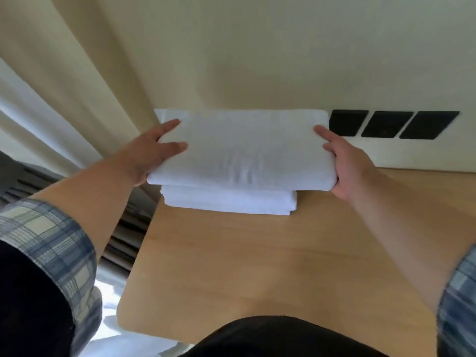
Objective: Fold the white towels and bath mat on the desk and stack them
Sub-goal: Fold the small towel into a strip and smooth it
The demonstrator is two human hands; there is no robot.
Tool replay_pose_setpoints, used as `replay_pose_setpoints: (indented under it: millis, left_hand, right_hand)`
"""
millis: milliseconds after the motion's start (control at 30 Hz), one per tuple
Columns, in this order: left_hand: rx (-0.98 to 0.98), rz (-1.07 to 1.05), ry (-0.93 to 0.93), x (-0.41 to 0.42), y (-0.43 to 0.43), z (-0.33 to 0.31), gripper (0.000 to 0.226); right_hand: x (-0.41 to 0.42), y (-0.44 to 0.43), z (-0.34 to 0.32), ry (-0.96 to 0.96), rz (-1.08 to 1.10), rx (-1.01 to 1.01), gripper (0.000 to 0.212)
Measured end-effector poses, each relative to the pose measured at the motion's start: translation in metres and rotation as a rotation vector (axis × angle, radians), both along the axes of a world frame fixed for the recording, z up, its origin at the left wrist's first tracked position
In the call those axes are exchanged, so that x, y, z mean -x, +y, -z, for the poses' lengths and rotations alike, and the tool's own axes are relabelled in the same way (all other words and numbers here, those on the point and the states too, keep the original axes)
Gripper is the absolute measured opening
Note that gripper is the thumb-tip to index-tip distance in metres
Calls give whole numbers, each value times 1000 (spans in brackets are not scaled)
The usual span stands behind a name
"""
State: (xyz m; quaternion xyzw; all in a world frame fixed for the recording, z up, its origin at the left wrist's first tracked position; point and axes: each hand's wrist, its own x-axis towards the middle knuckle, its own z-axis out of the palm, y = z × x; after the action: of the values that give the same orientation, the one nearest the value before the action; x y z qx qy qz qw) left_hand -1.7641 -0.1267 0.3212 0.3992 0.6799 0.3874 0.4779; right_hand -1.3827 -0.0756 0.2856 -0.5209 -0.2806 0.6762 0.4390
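Head view: my left hand and right hand each pinch one end of the top towel, fingers flat on top and thumbs tucked beneath. It hangs over the lower towel, which lies folded at the back of the desk by the wall. I can't tell whether the two touch. The towel looks soft, thick and light, neither slippery nor fragile. Held by one end it would likely sag and unfold, so I judge both short ends the right hold.
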Motion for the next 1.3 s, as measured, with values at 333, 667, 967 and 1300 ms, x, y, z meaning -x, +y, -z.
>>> replay_pose_setpoints:
  millis: [333, 667, 967, 1300]
  left_hand:
    - [132, 15, -67, 54, 68, 61, 50]
    - [225, 8, -114, 66, 74, 85, 35]
    - [49, 279, 915, 27, 80, 76, 58]
    - [68, 607, 1127, -21, 98, 109, 83]
  right_hand:
    - [68, 34, 43, -185, 92, 106, 44]
    - [68, 42, 57, -375, -44, 171, 40]
    - [78, 42, 54, -1195, -330, -180, 57]
    - [141, 57, 70, -1602, -683, -315, 91]
